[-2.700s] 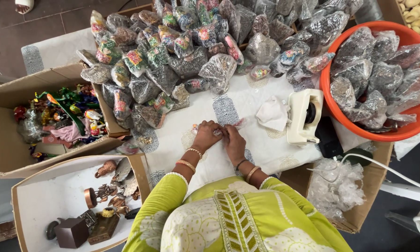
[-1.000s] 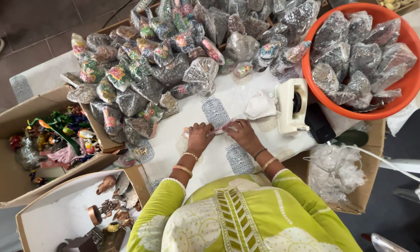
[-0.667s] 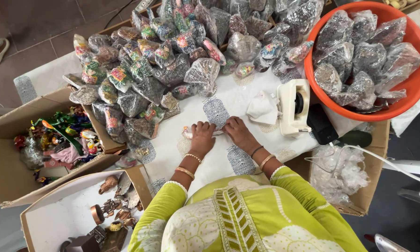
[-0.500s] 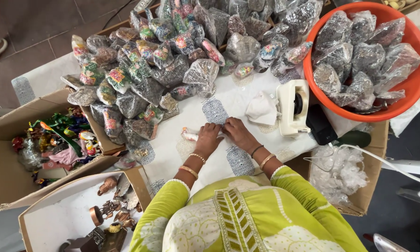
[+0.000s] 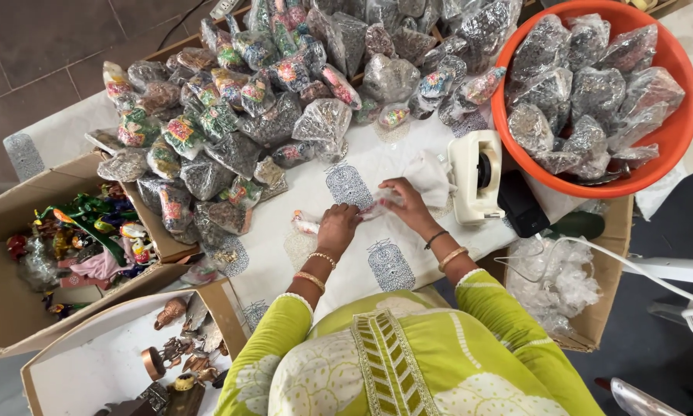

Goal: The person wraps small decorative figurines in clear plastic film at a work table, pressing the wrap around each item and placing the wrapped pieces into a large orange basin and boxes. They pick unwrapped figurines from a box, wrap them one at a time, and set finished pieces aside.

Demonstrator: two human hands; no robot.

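A single head-worn camera looks steeply down from above the person onto the white patterned table, fairly close.

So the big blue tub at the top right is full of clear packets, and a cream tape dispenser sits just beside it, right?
Not quite: the tub is orange, not blue, as the head view shows. It is full of clear packets, and the cream tape dispenser sits just beside it.

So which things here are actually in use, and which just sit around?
In use:
left hand
right hand
small clear packet under both hands

Lying about:
pile of filled bags
orange tub
tape dispenser
white cloth
cardboard boxes
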